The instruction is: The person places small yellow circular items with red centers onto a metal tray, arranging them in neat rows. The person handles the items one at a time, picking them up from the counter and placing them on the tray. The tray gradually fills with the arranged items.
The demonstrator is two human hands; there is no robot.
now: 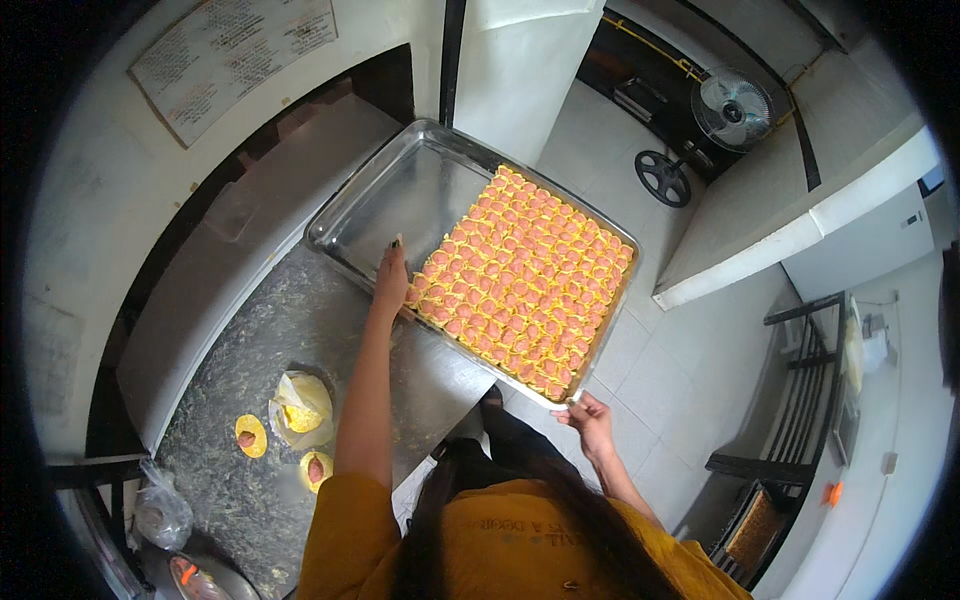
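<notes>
A large rectangular metal tray spans from over the worktop out past its right edge. Its right part is packed with rows of small pink sausage pieces set in yellow dough; the left part is bare metal. My left hand grips the near rim, its fingertips reaching over the inside beside the end of the rows. At the near right corner, my right hand is closed on the tray's rim with the thumb on top. The undersides of both grips are hidden.
On the grey worktop lie an open bag with yellow contents and two dough rounds with sausage pieces. A clear plastic bag sits lower left. A fan stands far right. A dark rack lines the right wall.
</notes>
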